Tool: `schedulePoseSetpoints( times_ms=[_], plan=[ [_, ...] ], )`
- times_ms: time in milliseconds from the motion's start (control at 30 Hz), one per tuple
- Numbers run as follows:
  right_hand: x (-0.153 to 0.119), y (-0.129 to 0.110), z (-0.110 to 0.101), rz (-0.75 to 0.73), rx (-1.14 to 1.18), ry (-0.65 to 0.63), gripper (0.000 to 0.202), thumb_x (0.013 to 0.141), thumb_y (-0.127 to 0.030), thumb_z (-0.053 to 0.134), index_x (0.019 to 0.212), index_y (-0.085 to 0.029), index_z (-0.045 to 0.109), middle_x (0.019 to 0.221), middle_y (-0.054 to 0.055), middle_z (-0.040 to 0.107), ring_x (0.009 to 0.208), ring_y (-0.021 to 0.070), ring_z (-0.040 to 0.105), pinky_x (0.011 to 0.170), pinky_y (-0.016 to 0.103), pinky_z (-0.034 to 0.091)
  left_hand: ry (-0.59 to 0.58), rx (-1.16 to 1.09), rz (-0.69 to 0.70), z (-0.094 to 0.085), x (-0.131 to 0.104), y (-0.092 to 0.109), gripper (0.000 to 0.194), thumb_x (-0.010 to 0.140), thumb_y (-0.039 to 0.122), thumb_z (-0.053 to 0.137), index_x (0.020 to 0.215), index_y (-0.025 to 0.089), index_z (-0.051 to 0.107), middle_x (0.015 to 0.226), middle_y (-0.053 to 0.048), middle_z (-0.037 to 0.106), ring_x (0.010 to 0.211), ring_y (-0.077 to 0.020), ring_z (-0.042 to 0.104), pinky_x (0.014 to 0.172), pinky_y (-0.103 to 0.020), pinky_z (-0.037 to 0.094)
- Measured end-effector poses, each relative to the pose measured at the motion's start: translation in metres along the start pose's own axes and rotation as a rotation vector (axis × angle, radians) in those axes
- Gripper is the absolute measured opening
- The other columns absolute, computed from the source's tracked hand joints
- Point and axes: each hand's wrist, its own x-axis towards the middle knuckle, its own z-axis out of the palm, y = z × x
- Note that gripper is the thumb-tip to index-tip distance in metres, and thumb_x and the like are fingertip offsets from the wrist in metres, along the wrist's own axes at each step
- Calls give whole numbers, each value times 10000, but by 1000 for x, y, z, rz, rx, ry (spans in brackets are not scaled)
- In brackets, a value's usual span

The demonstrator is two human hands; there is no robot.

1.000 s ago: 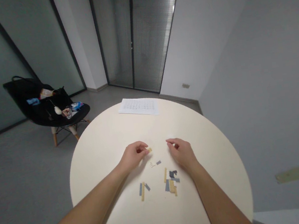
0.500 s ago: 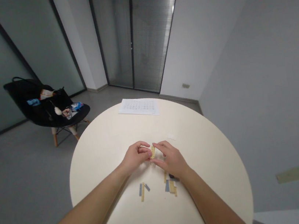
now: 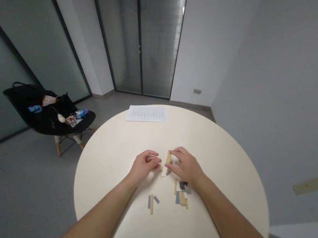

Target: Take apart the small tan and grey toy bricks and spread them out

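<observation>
A tan studded toy-brick plate (image 3: 168,158) is pinched at its two ends between the thumb and fingers of my right hand (image 3: 186,166), tilted above the table. Just to its left, apart from the plate, is my left hand (image 3: 145,166). Its thumb and fingertips are drawn together; whatever may be between them is too small to make out. Small pale pieces (image 3: 161,175) lie on the table below the fingertips. Nearer to me, under my right wrist, a cluster of tan, grey, white and dark pieces includes a tan square plate (image 3: 182,198).
Left of the cluster lie a long tan strip (image 3: 151,204) and two short grey-blue pieces. Printed paper (image 3: 147,113) rests at the far edge of the round white table (image 3: 102,158). Beyond it on the left, a black chair (image 3: 30,109) holds a bag and small items.
My right hand has moved slightly right with the tan plate, away from my left hand. My left hand no longer touches the plate and has hardly moved.
</observation>
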Motion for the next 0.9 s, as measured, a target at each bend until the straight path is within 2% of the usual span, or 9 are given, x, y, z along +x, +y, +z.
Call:
schedulePoseSetpoints(
  times_ms=[100,267,500,900],
  plan=[
    [1,15,-6,135,-90,-26,431,803,-410,644,1162,-173,635,1047,94,599,961,211,588,874,328,460,28,27,6,-1,1,-1,330,643,298,771,885,129,623,750,-53,710,583,-122,617,592,-249,478],
    [1,38,-13,279,-187,-126,426,807,-425,623,1165,-195,646,1009,86,598,862,184,577,782,281,420,26,70,13,-3,5,-6,269,657,293,749,839,130,635,691,-28,680,539,-102,575,561,-237,446],
    [3,49,-13,298,-229,-226,359,822,-442,580,1068,-197,671,880,58,590,785,167,528,716,254,358,38,100,46,-5,6,-7,227,675,296,731,819,143,644,588,25,601,517,-92,538,549,-228,422],
    [3,50,-13,311,-261,-242,399,839,-442,540,1139,-195,633,921,70,595,805,173,533,716,251,360,64,132,41,-2,2,0,222,641,306,732,768,143,650,562,27,579,497,-96,520,536,-236,413]
  ],
)
